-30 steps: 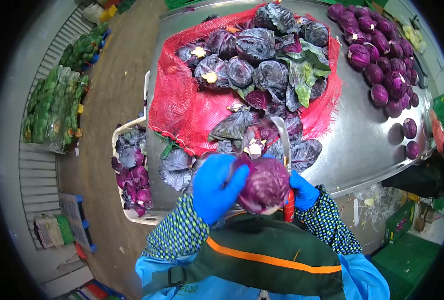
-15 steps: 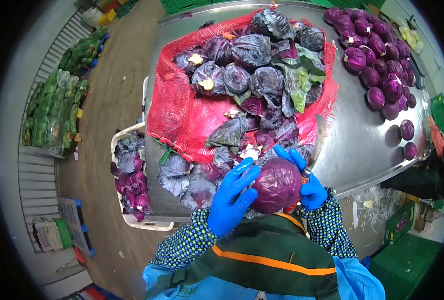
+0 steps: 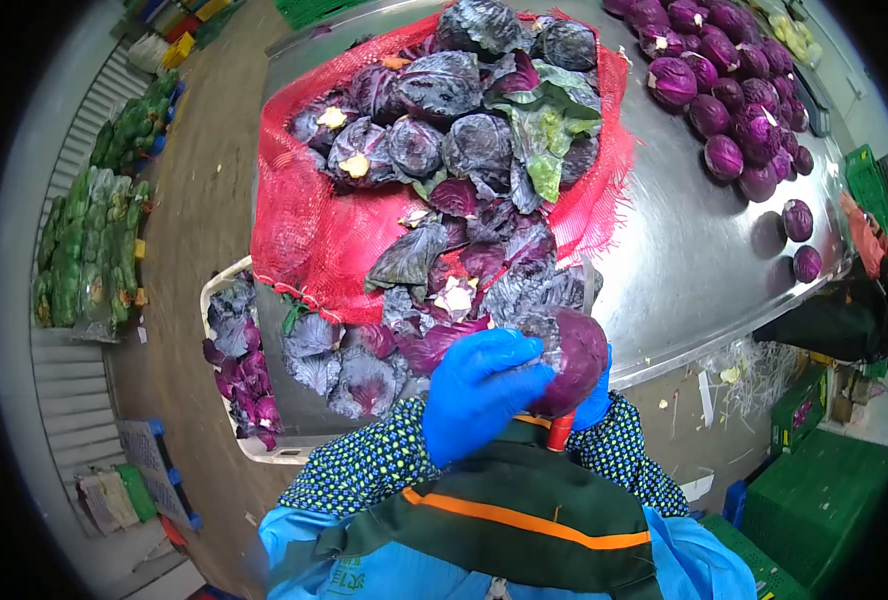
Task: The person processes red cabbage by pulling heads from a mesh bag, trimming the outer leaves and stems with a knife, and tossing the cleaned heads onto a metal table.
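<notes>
Purple cabbage (image 3: 579, 355) is gripped by your curled left hand (image 3: 479, 390); your right hand (image 3: 592, 408) (mostly hidden, closure unclear) is beside the red handle (image 3: 560, 432).

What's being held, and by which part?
A purple cabbage, by its left side in the left grip; the right grip, beside a red handle, is mostly hidden, so its hold cannot be told.
</notes>
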The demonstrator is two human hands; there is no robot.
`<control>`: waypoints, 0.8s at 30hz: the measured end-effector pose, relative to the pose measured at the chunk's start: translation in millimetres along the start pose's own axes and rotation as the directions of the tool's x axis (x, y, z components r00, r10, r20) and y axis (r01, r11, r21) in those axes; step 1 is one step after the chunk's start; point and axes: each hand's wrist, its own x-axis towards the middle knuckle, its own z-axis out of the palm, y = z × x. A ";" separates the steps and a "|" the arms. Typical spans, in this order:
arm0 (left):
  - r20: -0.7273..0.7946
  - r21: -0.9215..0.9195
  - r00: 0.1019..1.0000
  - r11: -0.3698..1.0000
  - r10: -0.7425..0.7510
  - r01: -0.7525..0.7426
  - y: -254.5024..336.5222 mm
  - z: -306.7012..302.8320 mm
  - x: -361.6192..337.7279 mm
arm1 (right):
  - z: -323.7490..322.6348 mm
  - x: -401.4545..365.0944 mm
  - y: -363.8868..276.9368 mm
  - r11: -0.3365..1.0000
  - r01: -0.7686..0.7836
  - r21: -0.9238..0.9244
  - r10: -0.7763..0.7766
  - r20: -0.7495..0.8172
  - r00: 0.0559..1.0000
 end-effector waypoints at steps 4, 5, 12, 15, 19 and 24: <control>0.020 -0.895 0.649 0.275 -0.761 0.350 6.5 -20.5 42.7 | -85.2 -6.5 56.6 0.977 0.053 0.205 -0.052 -0.011 0.999; -0.466 -0.349 0.637 0.790 -0.613 0.504 -27.5 -5.4 16.7 | -106.7 -17.5 66.7 0.977 0.053 0.206 -0.051 -0.014 0.999; 0.089 0.286 0.936 0.909 -0.340 0.303 -28.7 40.9 -55.9 | -84.3 -35.1 -84.8 0.828 0.518 0.217 -0.405 -0.407 0.819; 0.422 0.500 0.798 0.845 -0.430 0.191 -26.0 79.2 -41.3 | -113.3 -18.3 -101.2 0.822 0.500 -0.270 -0.510 -0.739 0.440; 0.336 0.597 0.756 0.748 -0.562 0.290 -64.5 94.5 -41.8 | -66.7 65.7 -79.6 0.460 -0.016 -0.888 -0.413 -0.230 0.881; 0.423 0.590 0.597 0.707 -0.682 0.390 -81.7 68.9 -89.3 | -46.8 173.5 -15.8 -0.254 0.099 -0.962 -0.169 0.145 0.975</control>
